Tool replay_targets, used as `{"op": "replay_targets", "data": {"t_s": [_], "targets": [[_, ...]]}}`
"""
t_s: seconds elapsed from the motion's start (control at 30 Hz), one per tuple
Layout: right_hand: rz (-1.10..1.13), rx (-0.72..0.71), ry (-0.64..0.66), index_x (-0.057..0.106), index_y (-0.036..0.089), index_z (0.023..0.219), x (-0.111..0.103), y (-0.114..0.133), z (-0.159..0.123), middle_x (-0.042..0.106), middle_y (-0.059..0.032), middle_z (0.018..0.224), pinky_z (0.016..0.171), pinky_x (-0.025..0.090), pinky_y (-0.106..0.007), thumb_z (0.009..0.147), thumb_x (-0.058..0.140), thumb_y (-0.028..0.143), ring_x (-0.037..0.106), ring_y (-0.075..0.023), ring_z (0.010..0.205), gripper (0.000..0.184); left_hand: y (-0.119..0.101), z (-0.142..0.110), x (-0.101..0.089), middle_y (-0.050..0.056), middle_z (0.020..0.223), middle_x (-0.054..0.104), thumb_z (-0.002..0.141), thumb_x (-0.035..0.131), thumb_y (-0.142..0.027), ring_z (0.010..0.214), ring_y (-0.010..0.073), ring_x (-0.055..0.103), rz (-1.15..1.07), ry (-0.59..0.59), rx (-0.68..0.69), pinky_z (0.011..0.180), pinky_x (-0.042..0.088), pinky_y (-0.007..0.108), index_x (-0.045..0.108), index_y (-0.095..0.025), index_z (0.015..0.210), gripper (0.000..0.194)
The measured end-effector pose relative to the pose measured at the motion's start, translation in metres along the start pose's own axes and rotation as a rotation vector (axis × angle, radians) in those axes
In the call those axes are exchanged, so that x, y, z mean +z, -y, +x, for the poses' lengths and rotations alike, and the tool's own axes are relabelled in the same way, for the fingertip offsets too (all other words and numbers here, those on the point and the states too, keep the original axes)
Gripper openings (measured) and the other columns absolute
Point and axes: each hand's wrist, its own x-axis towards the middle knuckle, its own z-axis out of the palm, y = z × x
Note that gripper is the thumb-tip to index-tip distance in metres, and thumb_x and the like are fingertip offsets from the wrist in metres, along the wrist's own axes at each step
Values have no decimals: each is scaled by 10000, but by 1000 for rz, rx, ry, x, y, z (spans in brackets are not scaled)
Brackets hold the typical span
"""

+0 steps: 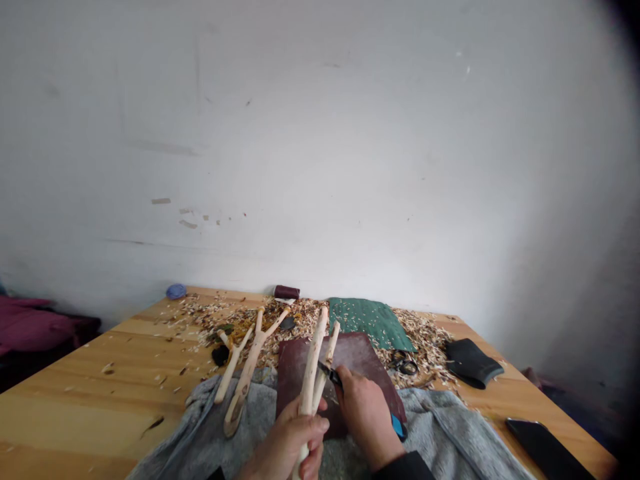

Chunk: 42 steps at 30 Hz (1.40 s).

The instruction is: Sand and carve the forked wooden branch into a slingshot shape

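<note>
Pale peeled wood fills the left hand, which is closed firmly around the stem of a forked branch held nearly upright at the bottom centre of the frame, its two prongs pointing away from the person. The right hand is also closed, wrapped around a small dark knife whose tip end appears to touch the branch's right prong, though the blade is too small to make out clearly.

Below the hands, a grey fleece cloth spreads across the lower centre, and a maroon leather mat lies just beyond the branch. Two more peeled forked branches rest left of the mat, partly on the cloth. Wood shavings are heaped across the far part of the wooden desk, around a green mat and black-handled scissors. A black pouch sits right of centre, and a black phone lies at the lower right. A blue ball and a dark maroon roll stand along the far edge, against a scuffed white wall.
</note>
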Motion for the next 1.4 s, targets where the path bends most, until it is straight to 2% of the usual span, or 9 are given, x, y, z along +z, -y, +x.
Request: {"op": "replay_targets", "data": {"t_s": [0.17,0.37,0.7,0.8,0.9,1.0,1.07,1.23,1.4], "targets": [[-146,-18,26,613,211,1004,-5,10,-9,698,-72,867,589,461,-274,878,417,26,710,-239,753,297,7,4,-2,-137,422,409,685,653,-448,282,52,238,101,-77,25,312,238,172,453,-224,992,430],[-231,-17,-26,611,209,1017,6,14,-7,679,-82,852,640,503,-306,877,426,26,699,-235,767,296,15,7,-7,-134,365,384,735,608,-473,289,79,264,277,-139,6,311,196,169,427,-238,985,388],[-277,67,-155,626,187,982,22,5,1,662,-96,817,660,484,-310,895,407,43,674,-226,757,277,21,6,-5,-150,339,347,780,563,-502,264,106,276,497,-101,-25,320,234,191,396,-240,1002,382],[-207,83,-129,635,186,988,19,3,1,670,-99,830,655,476,-302,892,409,45,680,-232,771,284,18,-2,-2,-106,449,460,779,604,-471,342,127,417,511,-111,22,397,329,215,417,-216,1104,454],[-74,72,-49,652,192,983,10,2,0,697,-94,849,640,466,-281,901,426,87,696,-229,784,262,15,-10,1,1,701,609,760,653,-427,594,192,602,538,-184,89,570,433,264,439,-207,1165,508],[34,42,32,673,201,975,-2,-1,0,732,-89,857,632,452,-260,886,486,159,710,-226,790,211,17,-13,7,76,938,635,733,691,-396,895,262,625,587,-257,187,782,437,298,456,-205,1175,536],[56,12,55,680,207,990,-8,-5,0,746,-87,852,621,444,-256,847,550,204,714,-236,780,193,21,-12,11,98,1023,626,730,696,-397,993,279,598,614,-279,251,861,406,302,459,-206,1176,540],[98,-115,-7,680,230,943,-8,-21,2,747,-59,822,606,424,-227,865,535,250,706,-203,738,165,29,-9,11,88,992,619,792,614,-406,902,254,586,644,-190,348,820,416,315,451,-201,1194,479],[84,-148,-48,654,229,964,2,-25,-4,740,-48,818,584,409,-217,871,518,224,705,-197,734,164,27,-9,7,75,948,610,758,652,-355,866,240,565,602,-136,373,794,401,323,466,-175,1206,518]]}}
